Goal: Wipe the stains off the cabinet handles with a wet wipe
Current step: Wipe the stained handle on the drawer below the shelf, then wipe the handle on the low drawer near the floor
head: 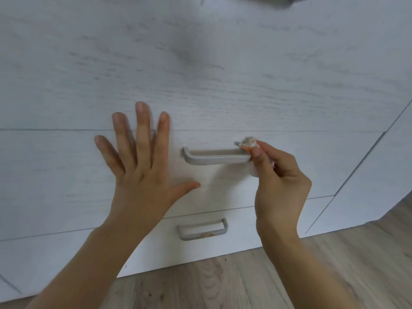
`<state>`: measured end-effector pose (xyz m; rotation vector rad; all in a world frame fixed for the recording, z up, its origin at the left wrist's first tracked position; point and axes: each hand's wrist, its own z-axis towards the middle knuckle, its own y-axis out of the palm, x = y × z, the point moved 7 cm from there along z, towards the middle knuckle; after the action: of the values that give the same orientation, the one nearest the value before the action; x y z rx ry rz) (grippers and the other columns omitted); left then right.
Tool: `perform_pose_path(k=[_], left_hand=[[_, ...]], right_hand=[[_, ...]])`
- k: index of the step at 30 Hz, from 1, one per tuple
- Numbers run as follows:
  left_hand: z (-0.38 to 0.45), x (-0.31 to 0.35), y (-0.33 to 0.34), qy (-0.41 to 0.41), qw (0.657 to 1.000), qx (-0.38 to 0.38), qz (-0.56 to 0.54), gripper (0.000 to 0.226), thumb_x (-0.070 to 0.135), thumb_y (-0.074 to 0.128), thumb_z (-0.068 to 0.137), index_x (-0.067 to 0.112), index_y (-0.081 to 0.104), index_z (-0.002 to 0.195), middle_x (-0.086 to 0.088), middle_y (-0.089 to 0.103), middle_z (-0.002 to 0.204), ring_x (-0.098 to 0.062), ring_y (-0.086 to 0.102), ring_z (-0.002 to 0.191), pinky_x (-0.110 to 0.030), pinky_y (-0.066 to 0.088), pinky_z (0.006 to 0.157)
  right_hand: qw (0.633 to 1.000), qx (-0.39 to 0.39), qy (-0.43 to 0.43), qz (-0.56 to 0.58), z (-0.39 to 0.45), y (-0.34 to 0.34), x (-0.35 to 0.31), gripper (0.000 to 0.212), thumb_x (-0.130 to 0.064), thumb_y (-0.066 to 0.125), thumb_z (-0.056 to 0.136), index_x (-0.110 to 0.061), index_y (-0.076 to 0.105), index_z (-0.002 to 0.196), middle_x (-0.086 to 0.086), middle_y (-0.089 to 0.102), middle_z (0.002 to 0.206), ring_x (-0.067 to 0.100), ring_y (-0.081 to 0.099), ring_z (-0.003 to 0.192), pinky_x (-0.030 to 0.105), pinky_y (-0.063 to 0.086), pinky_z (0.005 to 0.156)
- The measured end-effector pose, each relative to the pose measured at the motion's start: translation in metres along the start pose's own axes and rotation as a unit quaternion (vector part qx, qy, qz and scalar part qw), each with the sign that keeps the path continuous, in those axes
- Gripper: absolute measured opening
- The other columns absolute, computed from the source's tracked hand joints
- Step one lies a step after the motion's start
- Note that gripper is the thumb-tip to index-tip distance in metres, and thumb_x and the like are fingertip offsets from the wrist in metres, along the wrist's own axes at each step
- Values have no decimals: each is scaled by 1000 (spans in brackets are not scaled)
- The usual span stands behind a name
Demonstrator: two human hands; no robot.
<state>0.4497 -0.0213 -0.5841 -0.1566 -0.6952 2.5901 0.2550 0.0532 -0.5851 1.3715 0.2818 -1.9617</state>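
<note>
Right grip (278, 181) pinching wet wipe (249, 144) at upper handle (215, 156) right end; left (142, 157) lying flat, fingers spread. Lower handle (202, 229) looking stained, prob. still to do.

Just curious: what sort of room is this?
Probably a home room, perhaps a kitchen or bedroom: white wood-grain drawer fronts with grey bar handles above a wood-look plank floor.

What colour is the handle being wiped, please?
Matte silver-grey handle, seen in the head view.

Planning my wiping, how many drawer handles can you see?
2 whole: middle handle beside the wipe, lower handle beneath it. A third may show at the top edge.
</note>
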Motion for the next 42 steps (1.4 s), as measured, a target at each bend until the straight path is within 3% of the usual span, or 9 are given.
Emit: perform_pose_path(k=[6, 16, 21, 24, 29, 35, 42], left_hand=[[3, 2, 5, -18, 1000, 11, 18, 118, 83, 45, 70, 7, 1, 149, -29, 1, 146, -55, 3, 129, -72, 2, 100], [4, 0, 4, -23, 1000, 7, 17, 121, 83, 50, 69, 4, 7, 149, -32, 6, 144, -60, 11, 127, -74, 6, 99], [4, -1, 4, -26, 999, 6, 20, 125, 82, 56, 65, 3, 8, 149, -33, 8, 144, -62, 13, 127, -75, 6, 98], [4, 0, 4, -23, 1000, 5, 14, 125, 81, 58, 65, 3, 9, 148, -35, 10, 144, -63, 14, 126, -75, 6, 98], [3, 0, 4, -26, 1000, 6, 5, 122, 81, 55, 67, 2, 9, 148, -36, 11, 144, -63, 13, 126, -74, 5, 98], [4, 1, 3, -33, 999, -3, -16, 120, 80, 55, 68, 3, 9, 148, -41, 15, 143, -66, 13, 126, -77, 4, 97], [4, 1, 2, -30, 999, -18, -36, 119, 77, 56, 68, 4, 8, 148, -42, 13, 143, -67, 11, 126, -77, 3, 96]], right_hand=[[997, 14, -70, -32, -16, 0, -2, 13, -20, 70, 81, -31, 73, 86, -13, 64, 86, -2, 57, 74, 9, 44, 69], [999, 3, -31, -11, -4, 0, 6, 11, -22, 67, 86, -32, 70, 84, -6, 70, 94, -1, 60, 81, 9, 44, 71], [999, -29, -15, 35, -1, 3, 6, 9, -16, 67, 85, -24, 71, 84, -13, 73, 86, 1, 65, 92, 14, 49, 85], [1000, -15, -17, 22, 0, 1, 4, 7, -19, 69, 84, -23, 72, 88, -12, 73, 88, 1, 65, 89, 11, 48, 79], [999, -2, -44, -25, -10, -2, 1, 13, -26, 71, 81, -39, 70, 85, -12, 71, 87, 0, 61, 77, 8, 46, 70], [995, -20, -81, -45, -23, 8, -3, 14, -22, 72, 77, -35, 71, 82, -8, 68, 87, 1, 60, 75, 9, 45, 67], [996, 75, -22, 40, -18, -9, 11, 8, -18, 72, 79, -16, 71, 87, -12, 71, 80, -2, 64, 78, 10, 49, 70]])
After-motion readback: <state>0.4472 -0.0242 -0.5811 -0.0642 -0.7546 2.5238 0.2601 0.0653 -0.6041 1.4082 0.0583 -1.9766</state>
